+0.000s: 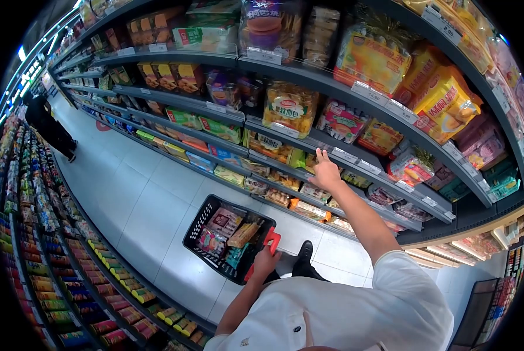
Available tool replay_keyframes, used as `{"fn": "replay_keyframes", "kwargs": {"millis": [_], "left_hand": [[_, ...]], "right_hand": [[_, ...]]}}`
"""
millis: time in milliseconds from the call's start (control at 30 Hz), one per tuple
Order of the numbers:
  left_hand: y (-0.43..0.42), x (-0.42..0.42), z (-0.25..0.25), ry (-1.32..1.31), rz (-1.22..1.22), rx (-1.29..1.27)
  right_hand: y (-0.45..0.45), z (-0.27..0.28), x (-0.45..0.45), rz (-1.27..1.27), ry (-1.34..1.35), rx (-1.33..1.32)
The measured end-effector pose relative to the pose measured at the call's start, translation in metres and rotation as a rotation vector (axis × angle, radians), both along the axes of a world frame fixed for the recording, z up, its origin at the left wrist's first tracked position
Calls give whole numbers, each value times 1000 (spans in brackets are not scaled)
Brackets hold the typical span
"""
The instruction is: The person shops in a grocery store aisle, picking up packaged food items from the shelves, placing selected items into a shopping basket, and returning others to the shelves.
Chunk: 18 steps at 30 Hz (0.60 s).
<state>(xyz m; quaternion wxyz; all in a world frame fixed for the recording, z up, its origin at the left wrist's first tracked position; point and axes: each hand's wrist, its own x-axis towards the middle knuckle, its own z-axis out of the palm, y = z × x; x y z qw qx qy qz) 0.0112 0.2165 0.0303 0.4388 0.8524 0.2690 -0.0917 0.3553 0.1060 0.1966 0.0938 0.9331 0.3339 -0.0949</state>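
My left hand (265,262) is closed around the red handle (272,240) of a black shopping basket (193,221). Inside the basket lie several packaged foods, among them a tan-brown pack (244,234) and a teal pack (236,255). My right hand (326,172) is stretched toward the shelf with nothing in it, fingers extended near a shelf edge with price tags (343,154). Whether the fingertips touch the shelf I cannot tell. Nearest to it are a bag of soft bread (290,110) above left and a green pack (297,158) just left of the fingers.
Tiered grey shelves (332,82) of packaged snacks run along the far side. Another shelf of colourful packs (116,281) curves along the left. A person in dark clothes (45,123) stands farther down the tiled aisle (145,193). A wooden-edged display (472,240) is at right.
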Motion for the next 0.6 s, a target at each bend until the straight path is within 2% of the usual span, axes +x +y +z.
{"fn": "replay_keyframes", "kwargs": {"millis": [467,600], "left_hand": [[-2,2,-5,-11,-8,52],[-1,2,7,3,10,0]], "right_hand": [[-5,-5,2,-10,25,44],[-6,-8,3,-14,40,66]]}}
